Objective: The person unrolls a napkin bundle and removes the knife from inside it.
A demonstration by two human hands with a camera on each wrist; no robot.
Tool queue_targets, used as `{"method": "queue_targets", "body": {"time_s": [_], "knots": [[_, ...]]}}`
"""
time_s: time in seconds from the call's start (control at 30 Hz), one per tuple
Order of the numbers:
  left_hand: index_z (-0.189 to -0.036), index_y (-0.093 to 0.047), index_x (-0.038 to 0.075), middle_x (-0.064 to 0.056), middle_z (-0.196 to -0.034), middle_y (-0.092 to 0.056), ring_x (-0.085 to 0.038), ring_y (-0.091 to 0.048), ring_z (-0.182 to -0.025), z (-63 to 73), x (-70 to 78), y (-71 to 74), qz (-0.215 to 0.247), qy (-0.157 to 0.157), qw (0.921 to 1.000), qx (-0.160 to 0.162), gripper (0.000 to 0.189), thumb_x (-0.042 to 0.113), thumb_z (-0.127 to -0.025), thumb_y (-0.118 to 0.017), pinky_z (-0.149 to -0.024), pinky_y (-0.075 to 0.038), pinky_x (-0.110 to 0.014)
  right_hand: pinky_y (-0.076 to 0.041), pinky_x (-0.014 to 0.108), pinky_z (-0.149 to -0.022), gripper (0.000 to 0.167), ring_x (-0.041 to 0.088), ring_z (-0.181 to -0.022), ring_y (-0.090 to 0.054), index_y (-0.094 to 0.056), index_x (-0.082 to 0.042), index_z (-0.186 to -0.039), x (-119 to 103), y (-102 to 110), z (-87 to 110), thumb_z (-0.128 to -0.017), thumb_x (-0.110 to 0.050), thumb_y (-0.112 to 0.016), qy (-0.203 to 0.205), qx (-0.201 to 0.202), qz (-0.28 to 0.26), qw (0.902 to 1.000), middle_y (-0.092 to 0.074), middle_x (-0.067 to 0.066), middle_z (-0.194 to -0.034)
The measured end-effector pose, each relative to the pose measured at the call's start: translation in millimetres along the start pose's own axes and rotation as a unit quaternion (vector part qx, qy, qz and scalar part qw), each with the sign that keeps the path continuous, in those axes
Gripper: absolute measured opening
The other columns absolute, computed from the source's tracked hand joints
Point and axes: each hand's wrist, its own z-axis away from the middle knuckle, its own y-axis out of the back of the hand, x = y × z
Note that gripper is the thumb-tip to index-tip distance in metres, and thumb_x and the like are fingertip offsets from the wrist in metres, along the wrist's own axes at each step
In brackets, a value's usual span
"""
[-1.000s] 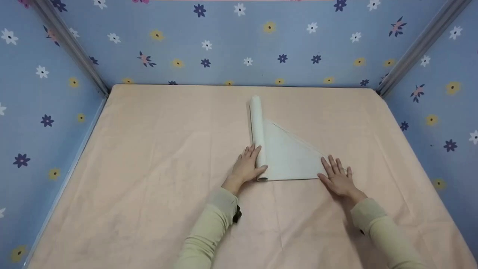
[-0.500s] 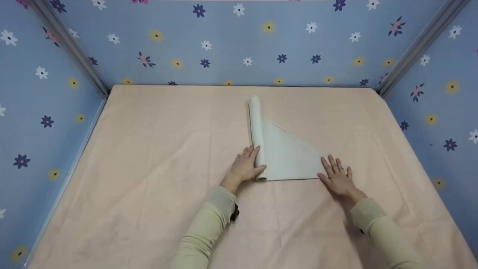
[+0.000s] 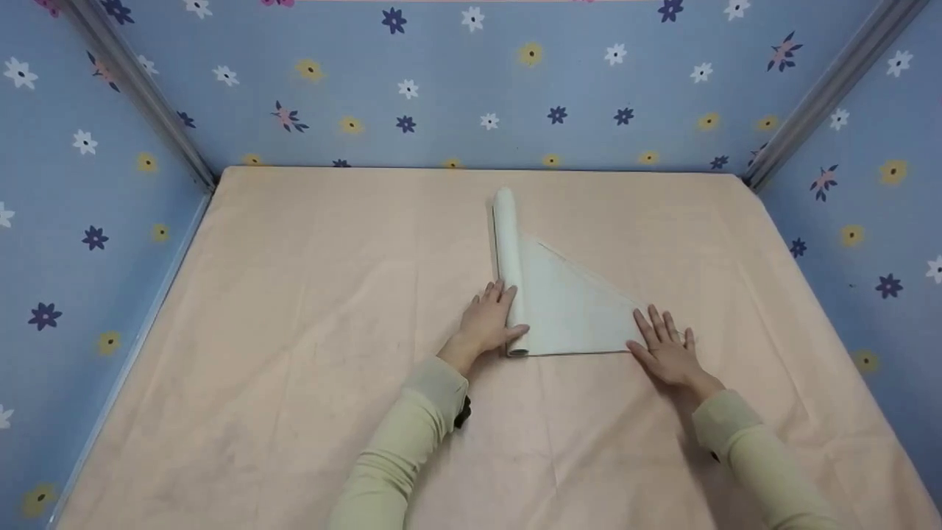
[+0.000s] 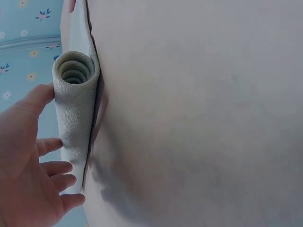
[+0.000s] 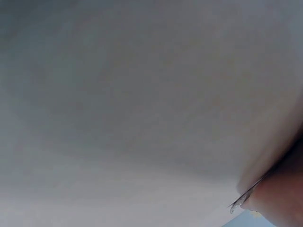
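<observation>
A pale, finely textured cloth lies partly rolled up. Its roll runs away from me along the left, and the unrolled part tapers to a corner at the right. My left hand rests against the near half of the roll, thumb on top by the end and fingers along the left side. In the left wrist view, the spiral end of the roll shows beside the relaxed fingers of the left hand. My right hand lies flat over the cloth's right corner, fingers spread. The right wrist view shows only a blurred bit of it.
A peach-coloured sheet with light creases covers the table. Blue flowered panels stand at the back and both sides, joined by grey corner posts. Light green sleeves cover both forearms.
Hardly anything differs. My left hand and forearm shift very slightly against the roll, while the right hand stays in place on the corner.
</observation>
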Motion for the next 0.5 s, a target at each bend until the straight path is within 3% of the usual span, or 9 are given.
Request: {"method": "queue_targets", "body": {"time_s": [0.2, 0.5], "knots": [[-0.141, -0.022, 0.008, -0.015, -0.146, -0.013, -0.029, -0.01, -0.133, -2.5, 5.4, 2.7, -0.028, -0.014, 0.9995, 0.005, 0.076, 0.051, -0.084, -0.05, -0.105, -0.016, -0.042, 0.013, 0.06, -0.095, 0.065, 0.037, -0.131, 0.01, -0.005, -0.009, -0.143, -0.9, 0.9, 0.4, -0.094, -0.046, -0.027, -0.001, -0.001, -0.005, 1.0, 0.007, 0.018, -0.146], [-0.141, -0.023, 0.008, -0.011, -0.147, -0.01, -0.026, -0.007, -0.133, -10.7, 11.9, -5.1, -0.063, -0.051, 0.9962, 0.033, 0.077, 0.055, -0.084, -0.045, -0.105, -0.017, -0.042, 0.013, 0.06, -0.096, 0.065, 0.037, -0.131, 0.01, -0.005, -0.011, -0.143, 0.0, -0.8, 0.8, -0.094, -0.047, -0.026, -0.004, 0.003, 0.006, 1.0, 0.007, 0.018, -0.146]]}}
